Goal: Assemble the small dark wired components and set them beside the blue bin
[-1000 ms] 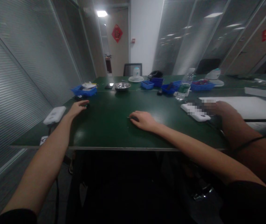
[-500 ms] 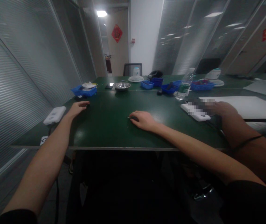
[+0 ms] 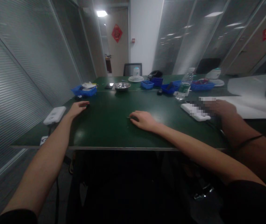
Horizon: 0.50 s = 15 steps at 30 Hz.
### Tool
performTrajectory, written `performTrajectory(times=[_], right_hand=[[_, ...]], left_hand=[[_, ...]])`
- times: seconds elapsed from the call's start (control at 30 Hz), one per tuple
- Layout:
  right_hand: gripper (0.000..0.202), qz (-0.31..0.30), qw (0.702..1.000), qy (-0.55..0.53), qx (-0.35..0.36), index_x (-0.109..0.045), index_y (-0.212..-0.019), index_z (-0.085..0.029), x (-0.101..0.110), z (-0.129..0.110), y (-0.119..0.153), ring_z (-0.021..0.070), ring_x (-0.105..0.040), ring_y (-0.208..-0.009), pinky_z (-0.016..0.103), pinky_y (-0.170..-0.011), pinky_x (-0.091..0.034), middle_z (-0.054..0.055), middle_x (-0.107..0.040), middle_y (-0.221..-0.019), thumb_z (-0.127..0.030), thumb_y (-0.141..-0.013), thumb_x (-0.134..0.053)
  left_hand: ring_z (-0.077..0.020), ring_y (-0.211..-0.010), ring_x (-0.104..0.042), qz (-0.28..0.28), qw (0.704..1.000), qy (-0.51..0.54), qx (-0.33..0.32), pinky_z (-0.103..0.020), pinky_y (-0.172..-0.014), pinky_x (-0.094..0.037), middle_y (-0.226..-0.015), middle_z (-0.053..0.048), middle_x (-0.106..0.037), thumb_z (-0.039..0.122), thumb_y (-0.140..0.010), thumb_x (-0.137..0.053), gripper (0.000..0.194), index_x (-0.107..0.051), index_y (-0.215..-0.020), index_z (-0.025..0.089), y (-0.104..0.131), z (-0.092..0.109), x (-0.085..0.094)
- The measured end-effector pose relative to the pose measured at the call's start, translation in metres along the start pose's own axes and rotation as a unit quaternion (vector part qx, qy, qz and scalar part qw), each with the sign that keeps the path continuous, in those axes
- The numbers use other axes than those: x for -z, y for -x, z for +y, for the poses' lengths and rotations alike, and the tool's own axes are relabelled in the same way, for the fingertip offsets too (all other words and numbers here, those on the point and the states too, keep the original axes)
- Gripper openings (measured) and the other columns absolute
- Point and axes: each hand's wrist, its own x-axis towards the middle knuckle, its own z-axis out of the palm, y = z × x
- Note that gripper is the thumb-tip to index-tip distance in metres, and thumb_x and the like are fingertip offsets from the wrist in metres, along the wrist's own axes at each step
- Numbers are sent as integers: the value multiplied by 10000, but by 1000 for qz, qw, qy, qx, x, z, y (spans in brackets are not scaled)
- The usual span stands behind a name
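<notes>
My left hand (image 3: 77, 109) rests on the left of the green table (image 3: 105, 130), its fingers pointing right. A small dark item shows at its fingertips, too small to name. Near the table's middle, my right hand (image 3: 142, 120) lies with its fingers curled round something dark, with a thin light tip sticking out to the left; I cannot make out what it is. A metal bowl (image 3: 122, 86) stands beyond and between my hands. The blue basket (image 3: 84, 91) with white tissue sits just beyond my left hand.
At the right, a co-worker's hand (image 3: 221, 107) is by a white power bank-like box (image 3: 194, 112). Behind it stand a plastic bottle (image 3: 184, 87) and blue trays (image 3: 202, 85). White paper (image 3: 256, 107) lies at the far right. Another white box (image 3: 54, 115) is at the left edge.
The white sheet at the far right has been lifted and curled up, with a blurred hand beside it. My two hands have not visibly moved.
</notes>
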Motion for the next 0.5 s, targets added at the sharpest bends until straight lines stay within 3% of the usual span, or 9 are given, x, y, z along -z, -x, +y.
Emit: performTrajectory(times=[0.5], right_hand=[[291,-7,1000,-9,-9,-691,-1293,-224,3,-2,0,233,-712,-1025,335,-870,-524,88,-740,-1222,-354,-1054,-586]], left_hand=[[-315,-1328,-649,-3,1000,-13,3,-460,-1227,-408,-1338,-141,-741,238,-739,-752,493,-793,-1223,154,0,1,0]])
